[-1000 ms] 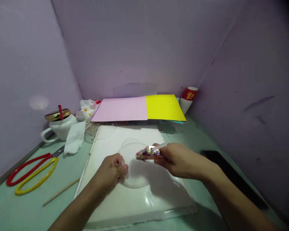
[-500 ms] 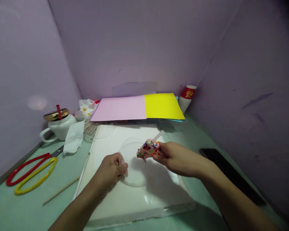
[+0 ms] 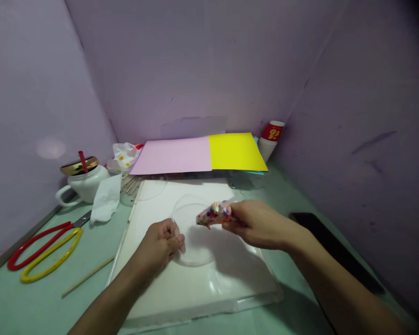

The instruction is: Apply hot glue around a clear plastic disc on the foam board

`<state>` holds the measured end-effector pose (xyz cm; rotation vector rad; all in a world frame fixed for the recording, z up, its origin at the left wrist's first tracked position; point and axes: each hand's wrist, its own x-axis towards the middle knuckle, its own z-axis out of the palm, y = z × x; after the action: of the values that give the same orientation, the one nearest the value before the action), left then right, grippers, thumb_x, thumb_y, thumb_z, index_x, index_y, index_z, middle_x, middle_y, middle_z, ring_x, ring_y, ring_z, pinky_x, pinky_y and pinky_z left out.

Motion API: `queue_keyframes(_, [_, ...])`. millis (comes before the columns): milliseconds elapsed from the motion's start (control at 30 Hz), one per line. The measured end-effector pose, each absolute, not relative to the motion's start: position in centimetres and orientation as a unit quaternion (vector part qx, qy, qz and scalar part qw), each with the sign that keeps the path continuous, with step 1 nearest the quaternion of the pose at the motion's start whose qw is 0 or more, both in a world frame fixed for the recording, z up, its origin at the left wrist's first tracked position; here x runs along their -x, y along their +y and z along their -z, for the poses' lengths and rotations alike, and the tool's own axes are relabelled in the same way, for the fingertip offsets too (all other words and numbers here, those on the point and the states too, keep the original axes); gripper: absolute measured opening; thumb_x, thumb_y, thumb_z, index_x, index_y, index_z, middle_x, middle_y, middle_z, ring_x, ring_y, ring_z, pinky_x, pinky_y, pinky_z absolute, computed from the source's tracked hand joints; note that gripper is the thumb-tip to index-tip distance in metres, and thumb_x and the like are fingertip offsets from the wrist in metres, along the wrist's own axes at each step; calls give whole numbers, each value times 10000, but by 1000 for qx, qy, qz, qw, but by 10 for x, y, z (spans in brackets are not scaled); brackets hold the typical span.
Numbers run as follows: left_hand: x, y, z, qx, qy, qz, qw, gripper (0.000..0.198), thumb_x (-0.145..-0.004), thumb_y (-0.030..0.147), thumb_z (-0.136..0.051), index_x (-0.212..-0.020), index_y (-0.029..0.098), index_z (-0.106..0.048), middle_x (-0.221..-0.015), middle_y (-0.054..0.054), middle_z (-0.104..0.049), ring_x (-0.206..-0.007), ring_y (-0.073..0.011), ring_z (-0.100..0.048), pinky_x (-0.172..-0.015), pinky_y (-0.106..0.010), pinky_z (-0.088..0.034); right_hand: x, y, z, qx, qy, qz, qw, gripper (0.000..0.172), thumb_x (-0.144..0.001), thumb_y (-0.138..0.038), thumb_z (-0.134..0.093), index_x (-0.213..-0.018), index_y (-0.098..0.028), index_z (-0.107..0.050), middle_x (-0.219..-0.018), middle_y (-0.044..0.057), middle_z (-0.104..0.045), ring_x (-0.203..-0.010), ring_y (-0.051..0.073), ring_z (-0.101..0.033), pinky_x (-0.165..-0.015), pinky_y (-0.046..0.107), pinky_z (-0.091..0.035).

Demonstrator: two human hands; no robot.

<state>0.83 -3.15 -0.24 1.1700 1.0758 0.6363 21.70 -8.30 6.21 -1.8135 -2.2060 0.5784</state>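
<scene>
My left hand [image 3: 160, 244] is closed in a pinch on the left edge of a clear round plastic disc [image 3: 197, 264], which lies or hovers over a white board [image 3: 167, 304]. My right hand [image 3: 265, 223] grips a small crinkled, multicoloured patterned piece [image 3: 214, 214] with a whitish stick poking out at its top. That piece is held above the disc, its narrow end pointing left; its exact kind is unclear. Fingers hide its right end.
Scissors [image 3: 54, 253] with red and yellow handles and a wooden stick [image 3: 87, 277] lie left. Behind them stand a white mug [image 3: 87, 186] and a tissue [image 3: 106, 197]. Pink and yellow sheets [image 3: 174, 156], paper cups [image 3: 270, 139] and a black phone-like slab [image 3: 335, 251] are around.
The right hand has tilted the colourful piece flatter, so less of its face and stick shows. My left hand keeps its pinch on the disc. The view has shifted slightly.
</scene>
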Motion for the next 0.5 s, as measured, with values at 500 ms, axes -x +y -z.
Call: queue_keyframes(500, [-2, -34, -2, -593, 452, -253, 616, 126, -642, 225, -552, -556, 178, -473, -317, 63, -442, -268, -52, -334, -290, -142, -229, -206, -91, -60, 673, -685, -240, 144, 207, -814, -316, -464, -906, -200, -609, -856, 62, -679, -707, 201, -583, -583, 281, -396])
